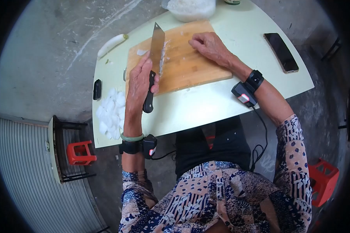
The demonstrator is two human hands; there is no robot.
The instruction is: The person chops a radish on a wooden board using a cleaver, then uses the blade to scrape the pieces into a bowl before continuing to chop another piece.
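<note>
Far left of the bamboo cutting board [194,66], down on the concrete floor, a red stool [81,152] stands beside a metal rack, well clear of the pale green table [206,105]. On the table's left margin, left of the board, a small black device [97,89] lies right at the edge. Below it a pile of white cut chunks [112,112] spreads almost to the rim, with little free surface around it. Up and to the left of the board, a long white radish [112,44] lies along the table's curved far edge. The left hand [139,83] overlaps the board's left edge. Its fingers are wrapped tight around the black handle of a cleaver [157,46], and the blade points away over the board's left part, with white shreds beside it and one pale slice nearby. The board's middle is bare wood. Above the board's far edge sits a clear container of white shreds [190,9]. The right hand [208,44] lies palm down on the board's upper right, fingers loosely spread, gripping nothing. Just off the board's lower right corner, a wrist-strapped sensor [244,94] hangs at the table's near edge. Right of the board there is open tabletop, then a smartphone [280,52] close to the right rim. A second red stool [322,182] sits on the floor far to the lower right.
</note>
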